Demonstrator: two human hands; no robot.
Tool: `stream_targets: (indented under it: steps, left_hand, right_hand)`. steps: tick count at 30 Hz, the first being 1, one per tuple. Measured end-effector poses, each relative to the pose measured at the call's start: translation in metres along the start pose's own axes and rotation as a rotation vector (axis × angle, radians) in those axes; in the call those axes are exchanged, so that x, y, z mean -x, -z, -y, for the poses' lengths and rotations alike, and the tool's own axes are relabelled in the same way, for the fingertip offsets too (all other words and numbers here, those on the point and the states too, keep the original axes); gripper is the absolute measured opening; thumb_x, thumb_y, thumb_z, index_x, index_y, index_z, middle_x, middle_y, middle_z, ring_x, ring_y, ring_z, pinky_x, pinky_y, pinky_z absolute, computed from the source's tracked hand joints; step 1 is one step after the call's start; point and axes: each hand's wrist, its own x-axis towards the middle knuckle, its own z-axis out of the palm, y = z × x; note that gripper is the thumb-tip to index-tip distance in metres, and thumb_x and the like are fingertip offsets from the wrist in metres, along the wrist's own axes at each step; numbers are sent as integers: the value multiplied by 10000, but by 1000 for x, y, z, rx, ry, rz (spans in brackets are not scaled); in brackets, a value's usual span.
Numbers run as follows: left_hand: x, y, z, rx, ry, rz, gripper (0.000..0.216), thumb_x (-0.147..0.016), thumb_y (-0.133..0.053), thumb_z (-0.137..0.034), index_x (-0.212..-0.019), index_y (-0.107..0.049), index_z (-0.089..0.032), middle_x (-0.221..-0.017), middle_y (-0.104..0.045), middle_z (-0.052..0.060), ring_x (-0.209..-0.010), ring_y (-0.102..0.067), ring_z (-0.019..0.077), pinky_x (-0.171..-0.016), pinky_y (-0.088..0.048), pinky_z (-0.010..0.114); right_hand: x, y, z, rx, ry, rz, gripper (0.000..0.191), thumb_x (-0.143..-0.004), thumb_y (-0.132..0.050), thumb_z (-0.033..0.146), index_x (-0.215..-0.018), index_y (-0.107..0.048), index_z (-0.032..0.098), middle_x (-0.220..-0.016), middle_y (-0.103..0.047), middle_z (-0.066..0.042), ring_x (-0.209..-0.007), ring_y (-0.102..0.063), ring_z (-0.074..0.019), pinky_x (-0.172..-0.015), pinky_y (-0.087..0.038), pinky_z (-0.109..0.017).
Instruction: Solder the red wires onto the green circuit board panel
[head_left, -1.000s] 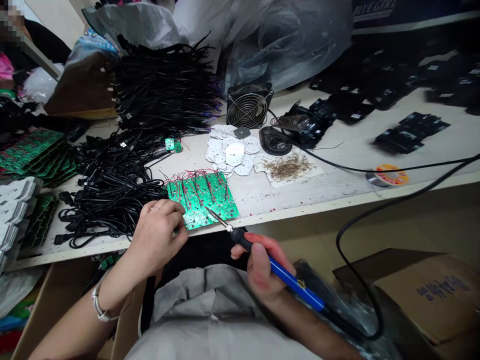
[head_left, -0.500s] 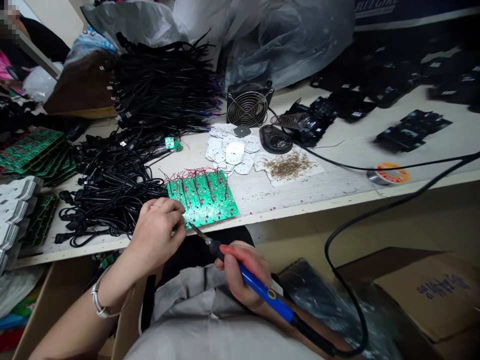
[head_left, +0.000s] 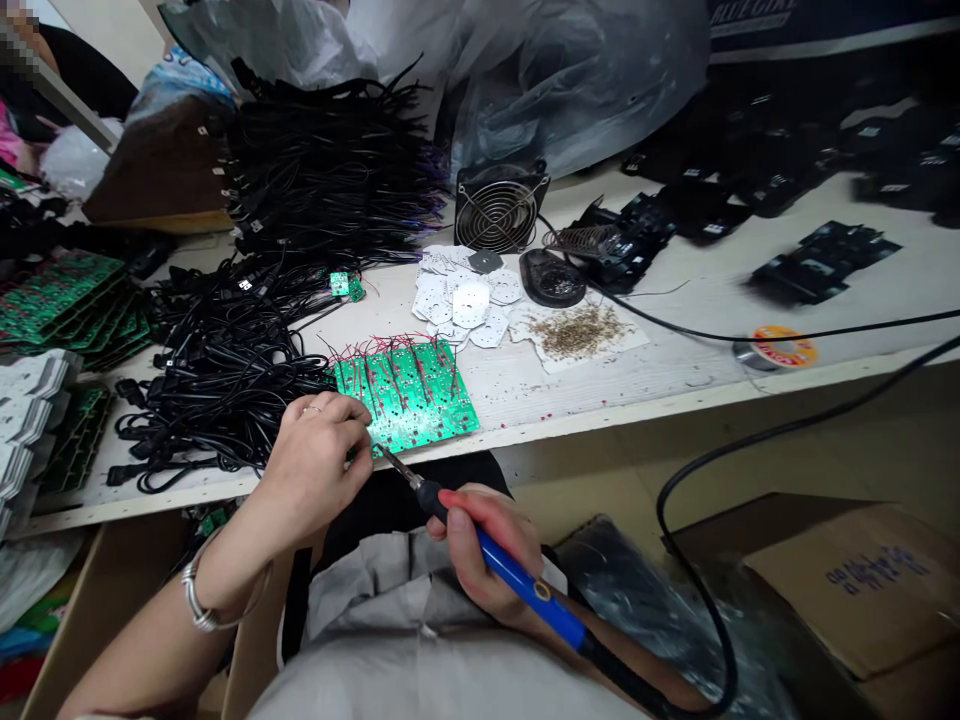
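A green circuit board (head_left: 420, 405) with thin red and black wires along its far side lies at the table's front edge. My left hand (head_left: 319, 455) is closed at the board's near left corner, fingertips bent down and partly hidden; what they pinch cannot be made out. In my right hand (head_left: 491, 545) is a blue soldering iron (head_left: 517, 575), gripped like a pen. Its metal tip reaches the board's near edge, close beside my left fingertips. Whether the tip touches the board is hard to tell.
Black cables (head_left: 232, 370) pile up left of the board, near stacked green boards (head_left: 56, 300). Behind it lie white plates (head_left: 469, 300), a small fan (head_left: 501, 210) and an iron stand (head_left: 581, 245). A solder spool (head_left: 776, 348) sits right. The iron's cord (head_left: 675, 475) loops past the table edge.
Both hands, the soldering iron and the board stay nearly in place. The iron's cord at the right has sagged slightly lower.
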Motion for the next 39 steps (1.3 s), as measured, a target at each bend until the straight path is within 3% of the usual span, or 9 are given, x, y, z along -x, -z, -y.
stream_targets:
  steps: [5, 8, 12, 39]
  left_hand:
    - [0, 0, 0, -8, 8, 15, 217, -815, -491, -163, -666, -649, -174, -956, -690, 59, -932, -594, 236, -878, -402, 461]
    - [-1, 2, -1, -3, 18, 23, 226, -820, -482, -164, -668, -651, -174, -960, -689, 59, -934, -592, 231, -891, -402, 459]
    - [-1, 3, -2, -5, 26, 38, 228, -822, -477, -163, -670, -647, -176, -962, -691, 61, -924, -588, 225, -891, -408, 451]
    - [-3, 5, -1, -7, 28, 72, 183, -803, -512, -160, -678, -644, -184, -966, -688, 61, -940, -592, 236, -868, -416, 439]
  right_hand:
    - [0, 1, 1, 10, 19, 17, 213, -861, -520, 93, -1017, -601, 212, -627, -698, 23, -518, -647, -127, -554, -560, -245]
    - [2, 1, 0, 3, -115, -100, 195, -885, -537, 116, -1019, -621, 231, -662, -718, 38, -548, -673, -122, -617, -580, -256]
    - [2, 3, -7, -67, -144, -230, 181, -927, -545, 196, -1079, -628, 250, -735, -734, 32, -599, -689, -122, -654, -589, -277]
    - [5, 9, -19, -76, -207, -262, 140, -934, -559, 246, -1043, -646, 248, -713, -727, 36, -573, -672, -125, -641, -575, -291]
